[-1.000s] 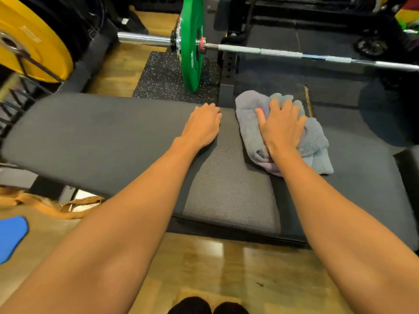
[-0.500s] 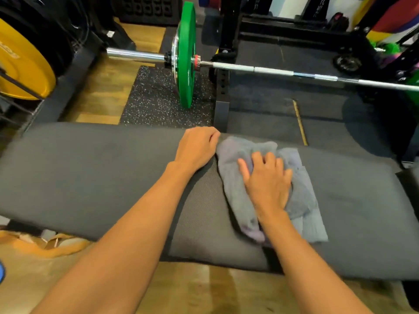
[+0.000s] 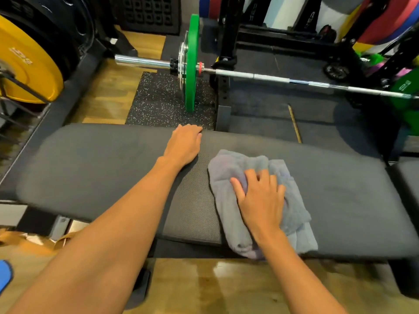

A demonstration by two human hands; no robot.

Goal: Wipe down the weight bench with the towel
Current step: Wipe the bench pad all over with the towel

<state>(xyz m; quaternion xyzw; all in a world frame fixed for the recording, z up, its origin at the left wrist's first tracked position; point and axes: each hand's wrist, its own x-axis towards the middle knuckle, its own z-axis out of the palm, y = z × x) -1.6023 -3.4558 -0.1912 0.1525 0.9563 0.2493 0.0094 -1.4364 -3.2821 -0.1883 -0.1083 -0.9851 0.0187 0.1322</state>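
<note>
A black padded weight bench (image 3: 95, 168) lies across the view in front of me. A crumpled grey towel (image 3: 229, 168) lies on its middle, reaching the near edge. My right hand (image 3: 260, 200) presses down on the towel, palm flat, fingers spread and slightly bent into the cloth. My left hand (image 3: 186, 146) rests on the bench's far edge, just left of the towel, its fingertips curled over that edge.
A barbell (image 3: 272, 78) with a green plate (image 3: 191, 62) lies on the floor beyond the bench, beside a black rack upright (image 3: 223, 96). A yellow plate (image 3: 27, 64) sits at far left. Wooden floor lies under me, with a blue object (image 3: 4, 275) at lower left.
My right hand has dragged the towel from the bench's far edge toward the near edge. My left hand has stayed on the far edge. My view has tilted up.
</note>
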